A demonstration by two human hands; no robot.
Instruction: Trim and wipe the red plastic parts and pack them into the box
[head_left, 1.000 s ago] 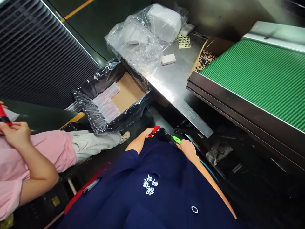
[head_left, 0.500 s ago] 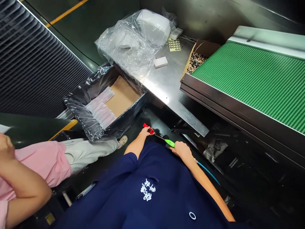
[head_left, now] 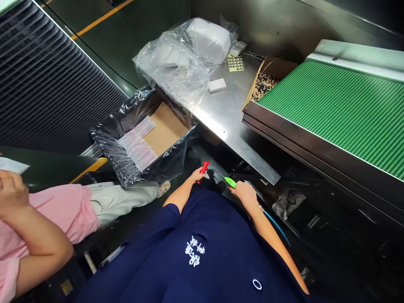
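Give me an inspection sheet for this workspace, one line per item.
Surface: metal table, glare along its near edge
Job's things: red piece; green-handled tool with a thin shaft
Clutter: clear plastic bag, sticker sheet, white block on the table
Hands: left grips the red piece, right the tool
Cables: black cable at upper left; blue line by right forearm
Surroundings: green ribbed belt, plastic-lined box, co-worker

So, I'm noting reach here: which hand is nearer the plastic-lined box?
Left. The left hand, holding a red piece, is right of and nearer than the box's front edge; the right hand, gripping a green-handled tool, is farther right of the box.
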